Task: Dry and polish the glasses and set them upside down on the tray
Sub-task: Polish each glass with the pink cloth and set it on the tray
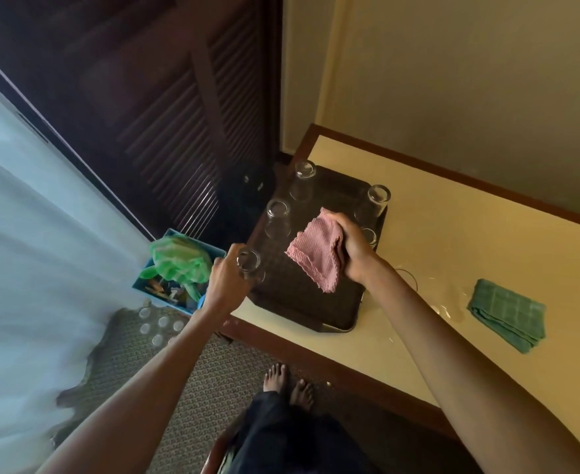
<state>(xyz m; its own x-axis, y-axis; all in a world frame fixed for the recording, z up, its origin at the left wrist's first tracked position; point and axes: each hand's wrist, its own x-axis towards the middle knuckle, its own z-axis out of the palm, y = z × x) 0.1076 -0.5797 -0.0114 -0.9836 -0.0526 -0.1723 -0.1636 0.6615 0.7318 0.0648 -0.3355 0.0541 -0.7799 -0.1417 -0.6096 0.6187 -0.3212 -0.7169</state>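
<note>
Clear glass [248,262] gripped upside down by left hand [228,277] at tray [302,302] edge; right hand [353,246] clutches pink cloth [316,251]

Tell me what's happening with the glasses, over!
Left hand setting a glass upside down on the tray. Right hand holds the pink cloth. Four glasses already inverted. Nothing blocking.

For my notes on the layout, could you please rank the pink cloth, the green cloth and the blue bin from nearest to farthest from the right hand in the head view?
1. Pink cloth: gripped in the right hand, over the tray.
2. Green cloth: folded on the table, further right.
3. Blue bin: on the floor, left of the table.
</note>
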